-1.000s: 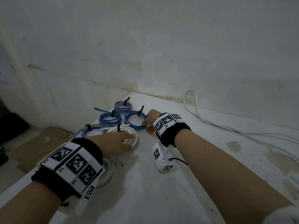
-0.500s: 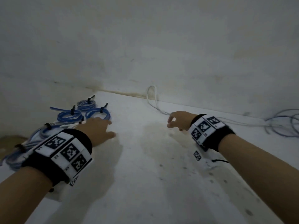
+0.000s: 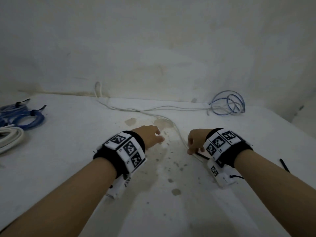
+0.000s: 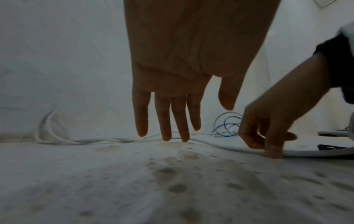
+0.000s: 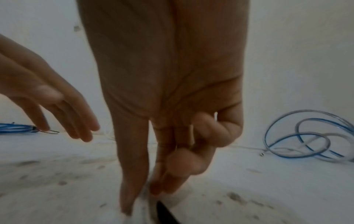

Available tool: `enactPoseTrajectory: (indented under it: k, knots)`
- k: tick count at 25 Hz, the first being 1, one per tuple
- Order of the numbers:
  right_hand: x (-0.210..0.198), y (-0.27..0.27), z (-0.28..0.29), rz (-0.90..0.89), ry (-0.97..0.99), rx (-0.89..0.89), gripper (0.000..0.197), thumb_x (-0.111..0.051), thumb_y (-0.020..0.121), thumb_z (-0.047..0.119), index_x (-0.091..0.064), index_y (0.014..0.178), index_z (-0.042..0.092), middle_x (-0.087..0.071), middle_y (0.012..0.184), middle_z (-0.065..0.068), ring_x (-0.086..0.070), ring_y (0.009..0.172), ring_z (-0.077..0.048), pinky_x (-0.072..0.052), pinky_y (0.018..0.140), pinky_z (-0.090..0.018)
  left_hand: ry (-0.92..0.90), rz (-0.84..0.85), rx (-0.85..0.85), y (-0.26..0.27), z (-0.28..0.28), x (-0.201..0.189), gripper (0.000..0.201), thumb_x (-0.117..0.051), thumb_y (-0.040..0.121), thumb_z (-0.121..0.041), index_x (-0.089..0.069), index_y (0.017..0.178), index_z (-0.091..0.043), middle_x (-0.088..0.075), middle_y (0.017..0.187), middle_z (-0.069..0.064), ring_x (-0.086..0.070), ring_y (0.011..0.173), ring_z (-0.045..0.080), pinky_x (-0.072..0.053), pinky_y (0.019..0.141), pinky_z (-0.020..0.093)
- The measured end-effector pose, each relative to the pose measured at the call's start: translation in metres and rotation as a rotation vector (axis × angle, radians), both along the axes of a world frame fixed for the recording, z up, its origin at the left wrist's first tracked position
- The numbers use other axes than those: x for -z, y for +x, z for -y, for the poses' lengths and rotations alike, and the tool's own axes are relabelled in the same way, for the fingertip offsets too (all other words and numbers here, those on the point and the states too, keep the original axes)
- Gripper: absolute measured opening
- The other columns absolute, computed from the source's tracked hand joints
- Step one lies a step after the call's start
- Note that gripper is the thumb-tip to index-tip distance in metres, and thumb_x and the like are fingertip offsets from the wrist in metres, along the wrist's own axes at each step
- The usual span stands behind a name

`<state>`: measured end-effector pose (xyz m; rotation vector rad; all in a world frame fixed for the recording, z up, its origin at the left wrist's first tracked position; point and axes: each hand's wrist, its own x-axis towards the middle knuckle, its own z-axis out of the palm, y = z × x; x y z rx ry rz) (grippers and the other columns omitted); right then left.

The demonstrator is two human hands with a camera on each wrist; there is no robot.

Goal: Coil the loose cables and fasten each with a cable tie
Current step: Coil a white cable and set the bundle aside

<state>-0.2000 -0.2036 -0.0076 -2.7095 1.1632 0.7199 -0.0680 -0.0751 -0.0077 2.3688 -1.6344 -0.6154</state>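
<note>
Both hands have left the tied coils [image 3: 18,117], now far left, and moved to the loose white cable [image 3: 148,109] crossing the middle of the surface [image 3: 68,159]; I judge that a new coil is starting. My right hand [image 3: 196,141] has its grip curled, fingertips pinching the white cable at its near end beside a dark cable tie [image 3: 202,154]. My left hand [image 3: 150,135] hovers with fingers spread, holding nothing. A loose blue cable [image 3: 227,103] waits far right; another dark tie [image 3: 284,165] lies near right. Nothing obstructs the reach.
</note>
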Motion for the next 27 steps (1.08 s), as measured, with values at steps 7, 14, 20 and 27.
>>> enactPoseTrajectory:
  k: [7, 14, 20, 27]
  knots:
    - [-0.019, -0.017, -0.017, 0.558, -0.057, -0.156, 0.009, -0.051, 0.092, 0.024, -0.052, 0.093, 0.015, -0.066, 0.085, -0.002, -0.059, 0.069, -0.016, -0.044, 0.062, -0.024, -0.313, -0.804, -0.345, -0.042, 0.037, 0.002, 0.034, -0.033, 0.099, -0.034, -0.056, 0.102, -0.009, -0.064, 0.091, 0.004, -0.058, 0.092, 0.023, -0.042, 0.075, 0.031]
    - [-0.019, -0.057, -0.020, 0.406, 0.026, -0.241, 0.012, -0.057, 0.090, 0.027, -0.067, 0.094, 0.022, -0.041, 0.072, 0.014, -0.045, 0.077, -0.012, -0.035, 0.069, -0.027, -0.888, -1.641, -0.663, 0.010, 0.029, -0.033, 0.036, -0.026, 0.100, -0.014, -0.039, 0.067, -0.011, -0.033, 0.029, -0.008, -0.031, 0.024, 0.003, -0.034, 0.035, 0.011]
    - [-0.035, -0.036, -0.001, 0.726, -0.255, 0.036, 0.030, -0.039, 0.096, 0.040, -0.051, 0.102, 0.013, -0.055, 0.084, -0.004, -0.053, 0.077, -0.024, -0.032, 0.058, -0.029, -0.812, -1.466, -0.515, 0.027, -0.007, -0.049, 0.036, -0.025, 0.101, -0.020, -0.042, 0.070, -0.011, -0.029, 0.034, -0.009, -0.025, 0.026, 0.004, -0.027, 0.032, 0.012]
    - [-0.055, 0.044, -0.046, 1.612, 0.140, 0.258, 0.022, -0.040, 0.094, 0.002, -0.023, 0.104, 0.010, -0.047, 0.074, -0.004, -0.050, 0.066, -0.023, -0.042, 0.050, -0.018, -0.659, -1.327, -0.409, 0.028, -0.052, -0.051, 0.033, -0.029, 0.100, -0.023, -0.046, 0.074, -0.010, -0.027, 0.036, -0.009, -0.023, 0.026, 0.002, -0.022, 0.029, 0.011]
